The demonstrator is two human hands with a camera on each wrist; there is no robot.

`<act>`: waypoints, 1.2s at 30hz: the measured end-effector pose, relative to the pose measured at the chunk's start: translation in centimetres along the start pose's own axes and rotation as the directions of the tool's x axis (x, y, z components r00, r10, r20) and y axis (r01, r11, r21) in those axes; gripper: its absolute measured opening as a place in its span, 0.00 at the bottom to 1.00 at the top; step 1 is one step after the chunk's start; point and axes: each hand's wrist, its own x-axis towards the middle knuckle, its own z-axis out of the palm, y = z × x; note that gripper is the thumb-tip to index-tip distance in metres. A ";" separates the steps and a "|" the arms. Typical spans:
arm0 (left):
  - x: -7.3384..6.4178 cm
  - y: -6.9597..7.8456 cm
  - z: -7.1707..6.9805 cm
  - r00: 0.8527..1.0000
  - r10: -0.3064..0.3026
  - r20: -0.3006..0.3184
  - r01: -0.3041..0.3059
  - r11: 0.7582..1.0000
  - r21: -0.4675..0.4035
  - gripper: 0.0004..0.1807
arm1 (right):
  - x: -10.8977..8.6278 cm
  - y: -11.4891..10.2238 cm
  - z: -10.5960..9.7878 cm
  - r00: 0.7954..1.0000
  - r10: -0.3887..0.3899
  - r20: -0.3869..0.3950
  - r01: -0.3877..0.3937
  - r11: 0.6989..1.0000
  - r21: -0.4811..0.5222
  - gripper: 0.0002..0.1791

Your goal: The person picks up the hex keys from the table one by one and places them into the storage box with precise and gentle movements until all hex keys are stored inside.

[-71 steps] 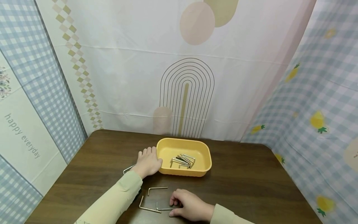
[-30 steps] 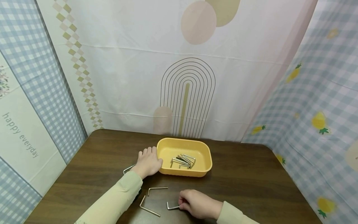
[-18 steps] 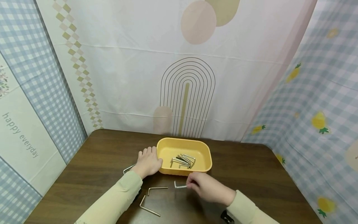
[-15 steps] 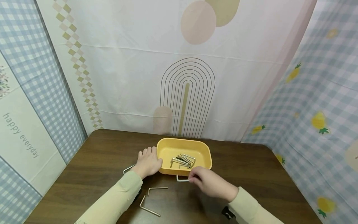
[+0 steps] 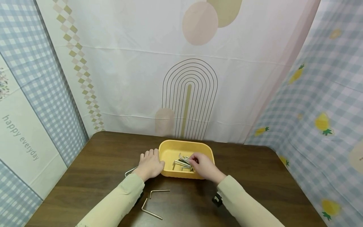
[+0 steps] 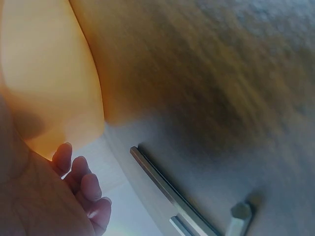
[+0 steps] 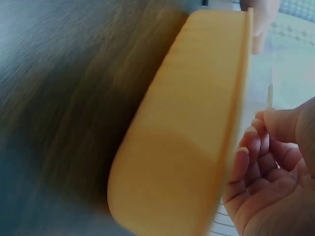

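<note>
My right hand (image 5: pixel 202 166) is over the right part of a yellow plastic bin (image 5: pixel 170 174), pinching a silver hex key (image 7: pixel 269 96) between thumb and fingertip. The key's bent end points up over several other hex keys (image 5: pixel 180 164) lying in the bin, partly hidden behind the hand. At the bin's left end rests my left hand (image 5: pixel 150 164), its thumb at the rim and its fingers lying relaxed along the outside wall. In the left wrist view, the fingers (image 6: pixel 91 187) are loosely bent beside the orange-looking wall.
Two brass-toned hex keys lie on the dark wood table (image 5: pixel 255 189) in front of the bin, a smaller one (image 5: pixel 160 190) and a larger one (image 5: pixel 152 212). Another hex key (image 5: pixel 130 170) pokes out past the left wrist. A patterned curtain (image 5: pixel 136 78) hangs behind the table.
My right hand has picked up the silver hex key from the table's front and carried it up over the bin's front rim, above the pile. The left hand has stayed in place.
</note>
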 end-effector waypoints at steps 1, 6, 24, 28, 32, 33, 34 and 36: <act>0.0 0.0 0.0 1.000 0.000 0.000 0.000 1.000 -0.003 0.20 | 0.4 0.0 0.4 1.000 0.015 -0.002 -0.015 1.000 -0.009 0.05; 0.0 0.1 0.0 1.000 0.003 -0.008 -0.003 1.000 -0.014 0.20 | 1.7 -0.8 1.7 0.993 0.111 0.040 -0.110 0.993 -0.035 0.07; 0.0 0.2 0.2 1.000 0.006 -0.016 -0.006 1.000 -0.012 0.21 | 2.9 -0.9 3.5 0.971 0.173 0.165 -0.176 0.984 0.003 0.11; -0.1 0.2 0.1 1.000 0.006 -0.012 -0.006 1.000 -0.015 0.21 | 2.8 -1.0 3.4 0.972 0.167 0.167 -0.168 0.986 -0.009 0.08; -0.1 0.1 0.1 1.000 0.002 -0.012 -0.002 1.000 -0.018 0.21 | 2.4 -1.0 2.9 0.978 0.133 0.161 -0.131 0.991 -0.024 0.07; -0.1 0.1 0.1 1.000 0.001 -0.013 -0.001 1.000 -0.023 0.21 | 2.2 -0.9 2.6 0.979 0.126 0.158 -0.123 0.992 -0.027 0.07; -0.1 0.1 0.1 1.000 0.002 -0.014 -0.002 1.000 -0.025 0.21 | 2.1 -0.8 2.4 0.981 0.117 0.155 -0.114 0.993 -0.029 0.07; -0.1 0.0 0.2 1.000 0.000 -0.011 0.000 1.000 -0.019 0.20 | 1.8 -0.4 1.7 0.984 0.100 0.145 -0.096 0.995 -0.036 0.06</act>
